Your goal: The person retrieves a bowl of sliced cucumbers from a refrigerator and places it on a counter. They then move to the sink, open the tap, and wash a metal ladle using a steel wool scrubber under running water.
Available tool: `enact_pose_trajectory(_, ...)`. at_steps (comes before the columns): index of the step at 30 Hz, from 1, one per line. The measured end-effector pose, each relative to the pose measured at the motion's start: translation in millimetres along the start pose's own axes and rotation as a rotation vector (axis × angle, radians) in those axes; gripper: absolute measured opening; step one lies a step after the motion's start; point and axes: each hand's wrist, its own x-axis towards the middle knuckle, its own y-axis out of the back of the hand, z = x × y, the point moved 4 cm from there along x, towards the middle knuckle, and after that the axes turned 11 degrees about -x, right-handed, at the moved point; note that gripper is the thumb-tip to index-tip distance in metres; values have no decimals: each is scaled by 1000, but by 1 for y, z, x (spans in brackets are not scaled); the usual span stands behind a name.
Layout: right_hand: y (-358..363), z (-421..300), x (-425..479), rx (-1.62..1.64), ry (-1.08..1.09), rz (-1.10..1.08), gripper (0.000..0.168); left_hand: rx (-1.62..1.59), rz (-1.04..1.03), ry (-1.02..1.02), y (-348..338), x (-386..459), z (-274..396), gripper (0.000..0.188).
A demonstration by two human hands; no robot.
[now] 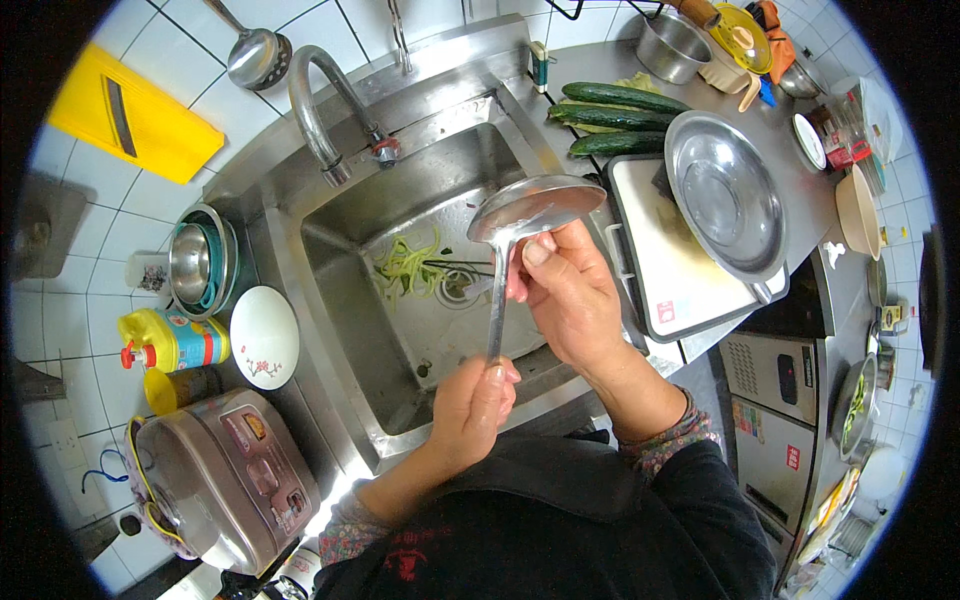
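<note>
A metal ladle [536, 210] is held up over the stainless steel sink [450, 341]. My left hand [472, 409] grips the lower part of its handle. With thumb and fingers, my right hand [574, 292] holds the ladle where the handle meets the head; some of those fingers are hidden behind it. Beneath, green vegetable peelings [411, 264] lie on the sink floor beside the drain strainer [457, 289], with dark thin sticks across them. The curved faucet [319, 112] stands at the back left of the sink, and no water is seen running from it.
Right of the sink, a metal basin [726, 196] rests tilted on a white cutting board [652, 247], beside several cucumbers [611, 118]. On the left are a white plate [264, 337], stacked bowls [191, 262], a yellow jug [172, 340] and a lidded appliance [225, 480]. A yellow grater [135, 116] hangs on the tiles.
</note>
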Motion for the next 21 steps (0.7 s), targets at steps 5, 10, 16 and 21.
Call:
enact_pose_trajectory(5,11,2,4,-90,74,51,21,137,17,-43,2,1,-2,24)
enact_pose_trajectory(10,15,1,10,-120,40,74,13,219,45,-57,1,4,-1,24)
enact_pose_trajectory(16,13,4,15,-131,20,81,12,127,69,-4,3,5,-3,23)
enact_pose_trajectory(21,12,11,17,-90,43,37,14,56,74,21,4,6,-3,24)
